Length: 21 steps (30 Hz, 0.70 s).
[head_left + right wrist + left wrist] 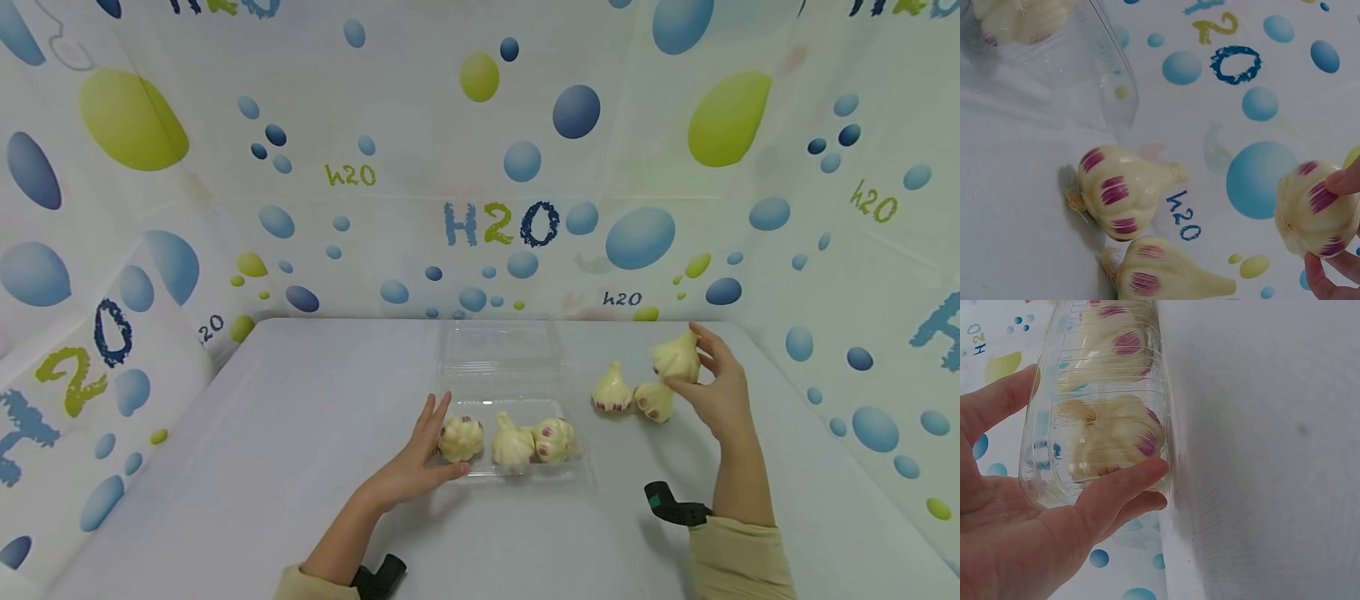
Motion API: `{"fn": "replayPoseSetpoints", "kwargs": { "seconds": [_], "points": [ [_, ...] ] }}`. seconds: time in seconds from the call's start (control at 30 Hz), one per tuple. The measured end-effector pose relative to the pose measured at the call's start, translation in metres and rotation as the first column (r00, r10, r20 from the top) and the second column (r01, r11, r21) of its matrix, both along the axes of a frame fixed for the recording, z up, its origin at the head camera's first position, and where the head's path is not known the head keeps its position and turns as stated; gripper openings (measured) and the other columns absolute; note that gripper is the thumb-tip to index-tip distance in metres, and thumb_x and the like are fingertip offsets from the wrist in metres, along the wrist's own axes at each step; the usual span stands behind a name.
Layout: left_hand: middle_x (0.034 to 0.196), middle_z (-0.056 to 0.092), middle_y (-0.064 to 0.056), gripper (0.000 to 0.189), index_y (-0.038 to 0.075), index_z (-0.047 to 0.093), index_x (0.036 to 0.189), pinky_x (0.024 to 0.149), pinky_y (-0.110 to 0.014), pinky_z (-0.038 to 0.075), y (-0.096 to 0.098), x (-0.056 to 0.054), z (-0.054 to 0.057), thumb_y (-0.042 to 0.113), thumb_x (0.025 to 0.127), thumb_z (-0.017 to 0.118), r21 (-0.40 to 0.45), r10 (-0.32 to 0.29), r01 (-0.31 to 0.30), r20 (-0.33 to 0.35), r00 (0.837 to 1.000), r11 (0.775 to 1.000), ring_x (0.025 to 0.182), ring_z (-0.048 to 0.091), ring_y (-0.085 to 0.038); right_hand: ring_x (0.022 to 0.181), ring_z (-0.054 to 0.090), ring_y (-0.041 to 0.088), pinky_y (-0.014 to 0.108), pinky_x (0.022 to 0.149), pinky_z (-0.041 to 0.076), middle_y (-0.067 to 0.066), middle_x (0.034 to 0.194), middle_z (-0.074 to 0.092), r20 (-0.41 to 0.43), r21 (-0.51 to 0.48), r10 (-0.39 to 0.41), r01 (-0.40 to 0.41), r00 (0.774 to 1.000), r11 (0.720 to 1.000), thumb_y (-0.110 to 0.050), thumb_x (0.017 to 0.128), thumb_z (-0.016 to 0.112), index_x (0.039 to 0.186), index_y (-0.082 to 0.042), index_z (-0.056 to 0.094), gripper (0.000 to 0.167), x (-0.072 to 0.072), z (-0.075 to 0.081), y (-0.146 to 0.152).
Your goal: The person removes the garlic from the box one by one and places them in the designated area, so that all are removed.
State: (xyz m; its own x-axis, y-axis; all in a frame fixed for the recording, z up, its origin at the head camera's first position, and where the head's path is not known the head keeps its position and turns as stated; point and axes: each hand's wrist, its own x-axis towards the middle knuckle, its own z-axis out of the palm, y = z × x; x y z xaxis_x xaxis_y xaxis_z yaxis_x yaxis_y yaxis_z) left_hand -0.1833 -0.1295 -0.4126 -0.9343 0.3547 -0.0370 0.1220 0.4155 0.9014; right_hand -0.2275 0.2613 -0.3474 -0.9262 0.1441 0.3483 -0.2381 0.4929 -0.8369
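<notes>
While my left hand (420,458), fingers spread wide, touches the clear plastic hinged box (498,350), my right hand (720,396) pinches a cream, purple-streaked garlic bulb (675,358) off to the box's right.

There were six garlic bulbs (612,392): three in one clear container (517,472), two on one table (315,400), one in the fingers (718,349) of the right hand (718,396). With the left hand (415,464), hands numbered two, as did black wrist devices (675,507).
</notes>
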Motion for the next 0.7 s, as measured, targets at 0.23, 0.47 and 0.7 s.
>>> {"fn": "replayPoseSetpoints", "kwargs": {
  "seconds": [0.23, 0.47, 0.7],
  "points": [
    [0.15, -0.019, -0.01, 0.093, 0.027, 0.001, 0.148, 0.104, -0.053, 0.021, 0.0, 0.0, 0.0, 0.021, 0.083, 0.068, 0.008, -0.004, 0.004, 0.002, 1.0, 1.0, 0.137, -0.003, -0.036, 0.126, 0.029, 0.044, 0.054, 0.089, 0.041, 0.021, 0.144, 0.027, 0.019, -0.025, -0.033, 0.033, 0.999, 0.999, 0.009, 0.076, 0.065, 0.145, -0.018, 0.027, 0.084, -0.002, -0.006, 0.013],
    [0.15, -0.019, -0.01, 0.093, 0.027, 0.001, 0.148, 0.104, -0.052, 0.021, 0.0, 0.0, 0.001, 0.02, 0.083, 0.067, 0.008, -0.003, 0.003, 0.001, 1.0, 1.0, 0.137, -0.002, -0.036, 0.128, 0.026, 0.047, 0.061, 0.089, 0.036, 0.023, 0.145, 0.024, 0.063, -0.015, -0.075, 0.076, 0.995, 0.997, 0.012, 0.075, 0.061, 0.145, -0.014, 0.025, 0.083, -0.001, -0.009, 0.022],
    [0.15, -0.019, -0.01, 0.093, 0.028, 0.001, 0.148, 0.104, -0.052, 0.022, 0.0, 0.001, 0.001, 0.021, 0.084, 0.067, 0.004, -0.004, 0.004, 0.001, 1.0, 1.0, 0.137, 0.001, -0.036, 0.127, 0.022, 0.05, 0.061, 0.09, 0.035, 0.027, 0.145, 0.02, 0.146, -0.023, -0.102, 0.106, 0.984, 0.994, 0.011, 0.075, 0.059, 0.145, -0.011, 0.022, 0.083, 0.001, -0.01, 0.025]
  ]
}}
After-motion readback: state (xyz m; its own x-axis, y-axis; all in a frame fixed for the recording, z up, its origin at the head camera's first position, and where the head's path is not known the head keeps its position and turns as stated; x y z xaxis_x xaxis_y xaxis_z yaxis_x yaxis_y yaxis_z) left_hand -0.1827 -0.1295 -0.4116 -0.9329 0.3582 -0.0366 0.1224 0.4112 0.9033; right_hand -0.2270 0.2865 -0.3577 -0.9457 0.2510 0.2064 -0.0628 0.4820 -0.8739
